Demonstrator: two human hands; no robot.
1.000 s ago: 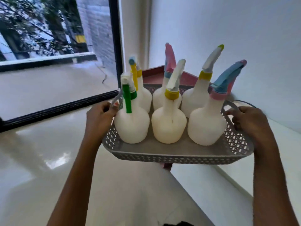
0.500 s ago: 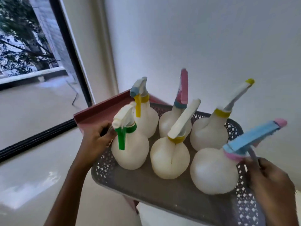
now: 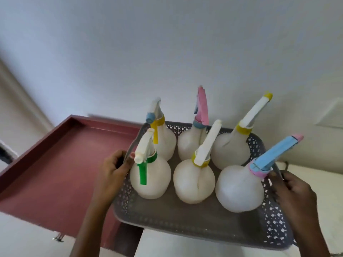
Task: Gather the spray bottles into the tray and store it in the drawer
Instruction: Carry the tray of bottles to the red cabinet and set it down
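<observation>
A grey perforated tray (image 3: 187, 225) is held in the air, carrying several white spray bottles with coloured nozzles. The green-trigger bottle (image 3: 150, 178) stands front left and the blue-and-pink one (image 3: 239, 188) front right. My left hand (image 3: 113, 170) grips the tray's left handle. My right hand (image 3: 293, 193) grips its right handle. The open maroon drawer (image 3: 55, 173) lies below and to the left, and the tray's left part hangs over the drawer's right side.
A plain white wall fills the upper view. A white countertop (image 3: 330, 184) runs along the right behind the tray. A white wall plate (image 3: 332, 115) sits at the far right. Pale floor shows below the drawer front.
The view has swung away from the window toward the wall and drawer. The tray in both hands has come closer to the open drawer, which now shows much more of its inside.
</observation>
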